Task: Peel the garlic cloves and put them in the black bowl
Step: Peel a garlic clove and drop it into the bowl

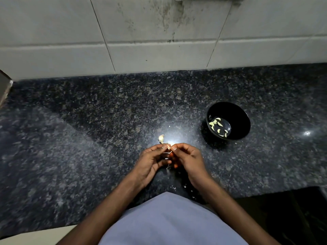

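Left fingers: curled inward, their tips pinching the garlic clove from the left; the thumb was partly hidden behind the other digits.
Right fingers: curled likewise, pinching the same clove from the right; how tightly could not be told.
Left hand: met the right hand above the desk, both palms turned inward.
Garlic clove: only a small pale tip showed between the fingertips, the remainder covered by both hands; whether skin still clung to it was unclear.
Skin strand: a thin pale strip ran between the two hands just below the clove, blurred.
Garlic piece: lay on the desk just beyond the fingertips, half washed out by a bright glare.
Skin flakes: small pale specks on the desk near the wrists, too tiny to make out.
Black bowl: stood on the desk to the right, well apart from the hands.
Peeled cloves: several lay inside the bowl toward its left side; the count was uncertain.
Tiled wall: stained, rising behind the desk.
Shirt: pale, cut off by the lower edge.
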